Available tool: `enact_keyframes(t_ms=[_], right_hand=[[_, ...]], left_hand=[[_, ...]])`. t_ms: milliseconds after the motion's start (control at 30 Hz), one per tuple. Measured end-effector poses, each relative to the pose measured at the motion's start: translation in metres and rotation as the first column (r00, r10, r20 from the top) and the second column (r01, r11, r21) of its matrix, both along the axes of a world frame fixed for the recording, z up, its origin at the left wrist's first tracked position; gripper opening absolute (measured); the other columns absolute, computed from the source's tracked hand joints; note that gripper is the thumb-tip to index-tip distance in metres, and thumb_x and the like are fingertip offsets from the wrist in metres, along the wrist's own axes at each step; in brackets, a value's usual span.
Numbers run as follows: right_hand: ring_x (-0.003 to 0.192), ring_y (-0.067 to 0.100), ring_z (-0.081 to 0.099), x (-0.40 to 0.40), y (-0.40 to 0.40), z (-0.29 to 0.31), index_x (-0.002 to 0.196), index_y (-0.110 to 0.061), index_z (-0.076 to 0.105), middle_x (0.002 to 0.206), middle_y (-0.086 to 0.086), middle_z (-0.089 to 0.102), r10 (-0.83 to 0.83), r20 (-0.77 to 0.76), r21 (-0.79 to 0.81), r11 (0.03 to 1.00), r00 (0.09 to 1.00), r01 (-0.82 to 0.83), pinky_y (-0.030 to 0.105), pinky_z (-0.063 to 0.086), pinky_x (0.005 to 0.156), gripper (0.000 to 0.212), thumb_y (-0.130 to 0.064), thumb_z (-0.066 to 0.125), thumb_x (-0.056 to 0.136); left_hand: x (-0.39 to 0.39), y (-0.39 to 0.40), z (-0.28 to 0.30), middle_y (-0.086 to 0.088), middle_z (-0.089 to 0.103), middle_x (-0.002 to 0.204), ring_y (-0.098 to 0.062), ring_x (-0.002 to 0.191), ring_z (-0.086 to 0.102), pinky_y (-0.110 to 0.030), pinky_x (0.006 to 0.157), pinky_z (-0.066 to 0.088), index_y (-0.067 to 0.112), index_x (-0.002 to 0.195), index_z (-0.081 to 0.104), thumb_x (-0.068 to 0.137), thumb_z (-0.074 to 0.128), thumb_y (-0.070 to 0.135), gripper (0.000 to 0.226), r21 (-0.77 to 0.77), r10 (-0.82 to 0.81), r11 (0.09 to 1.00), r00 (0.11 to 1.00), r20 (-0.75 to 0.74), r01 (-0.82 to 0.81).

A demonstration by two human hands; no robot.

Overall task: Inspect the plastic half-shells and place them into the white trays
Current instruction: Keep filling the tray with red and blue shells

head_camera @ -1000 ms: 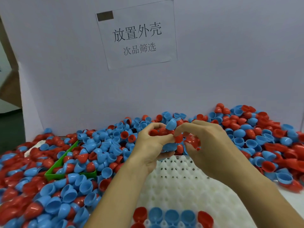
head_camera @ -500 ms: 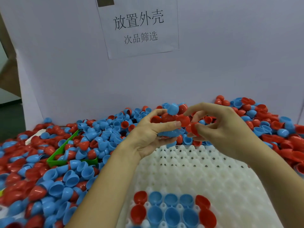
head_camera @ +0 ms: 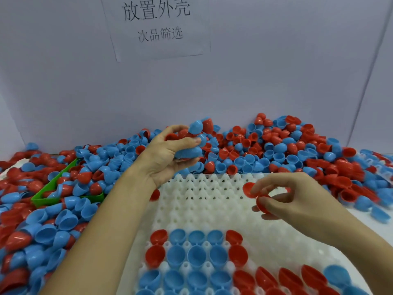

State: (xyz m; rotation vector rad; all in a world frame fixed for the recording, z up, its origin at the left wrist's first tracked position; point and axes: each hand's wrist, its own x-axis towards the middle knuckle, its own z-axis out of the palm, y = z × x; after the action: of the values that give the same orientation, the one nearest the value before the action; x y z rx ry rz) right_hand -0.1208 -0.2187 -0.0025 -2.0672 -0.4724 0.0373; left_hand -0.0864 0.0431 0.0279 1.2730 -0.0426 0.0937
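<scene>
Left hand [head_camera: 168,154] cupped round handful of red and blue shells [head_camera: 192,135] above pile; right hand [head_camera: 282,201] pinches two red shells [head_camera: 255,195] over white tray [head_camera: 204,201].

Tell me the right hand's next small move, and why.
Probably lower the right hand and seat one of its red shells in an empty pocket of the white tray. Its fingers already pinch red shells above bare pockets, the nearer rows are filled, and the left hand holds its own handful over the pile.
</scene>
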Motion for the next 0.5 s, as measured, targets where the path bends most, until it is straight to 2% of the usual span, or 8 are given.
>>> enact_keyframes(t_ms=[100,167,267,367,433,500], right_hand=[[0.073,0.01,0.074,-0.008,-0.002,-0.003,0.081,-0.038,0.075,0.093,-0.011,0.072,0.0,0.089,-0.128,0.992,0.996,0.011,0.031,0.062,0.066,0.036,-0.004,0.068,0.087],[0.074,0.004,0.072,-0.012,0.001,-0.004,0.078,-0.036,0.075,0.089,-0.017,0.072,0.004,0.133,-0.172,0.985,0.991,0.019,0.025,0.06,0.071,0.035,-0.002,0.07,0.084],[0.079,-0.006,0.067,-0.014,0.008,-0.007,0.081,-0.036,0.073,0.084,-0.028,0.07,0.047,0.155,-0.302,0.953,0.987,0.002,0.019,0.056,0.078,0.027,-0.009,0.073,0.081],[0.081,-0.01,0.064,-0.011,0.005,-0.01,0.079,-0.04,0.069,0.081,-0.027,0.069,0.064,0.175,-0.368,0.93,0.982,0.005,0.012,0.052,0.077,0.023,-0.018,0.077,0.081],[0.087,-0.012,0.057,-0.011,0.001,-0.01,0.075,-0.044,0.066,0.084,-0.02,0.067,0.067,0.198,-0.462,0.886,0.978,0.033,0.015,0.052,0.073,0.02,-0.03,0.079,0.081],[0.095,-0.015,0.048,-0.011,-0.001,-0.009,0.072,-0.048,0.063,0.091,-0.021,0.059,0.082,0.204,-0.528,0.848,0.975,0.04,0.016,0.049,0.07,0.02,-0.039,0.078,0.081]], left_hand=[[0.0,-0.003,-0.002,-0.007,0.069,0.103,-0.019,0.076,0.073,-0.03,0.059,0.058,0.022,0.105,0.066,0.061,0.08,0.012,0.047,0.023,0.01,1.0,1.0,-0.003,-0.01],[0.0,-0.005,-0.003,-0.007,0.068,0.104,-0.017,0.073,0.074,-0.03,0.059,0.058,0.022,0.106,0.066,0.061,0.08,0.012,0.047,0.032,0.015,0.999,1.0,-0.003,-0.015],[0.001,-0.005,-0.003,-0.007,0.068,0.104,-0.016,0.072,0.075,-0.03,0.058,0.058,0.022,0.105,0.066,0.061,0.08,0.012,0.047,0.034,0.024,0.999,1.0,-0.005,-0.024],[0.001,-0.006,-0.004,-0.007,0.068,0.104,-0.016,0.071,0.075,-0.03,0.058,0.058,0.022,0.102,0.067,0.06,0.08,0.012,0.045,0.037,0.027,0.999,1.0,-0.004,-0.027],[0.001,-0.007,-0.004,-0.007,0.067,0.104,-0.016,0.071,0.074,-0.03,0.058,0.058,0.023,0.101,0.067,0.059,0.081,0.012,0.046,0.037,0.024,0.999,1.0,-0.003,-0.024],[0.0,-0.009,-0.003,-0.007,0.066,0.106,-0.016,0.073,0.074,-0.03,0.058,0.058,0.023,0.101,0.067,0.058,0.082,0.013,0.047,0.045,0.023,0.999,1.0,-0.004,-0.023]])
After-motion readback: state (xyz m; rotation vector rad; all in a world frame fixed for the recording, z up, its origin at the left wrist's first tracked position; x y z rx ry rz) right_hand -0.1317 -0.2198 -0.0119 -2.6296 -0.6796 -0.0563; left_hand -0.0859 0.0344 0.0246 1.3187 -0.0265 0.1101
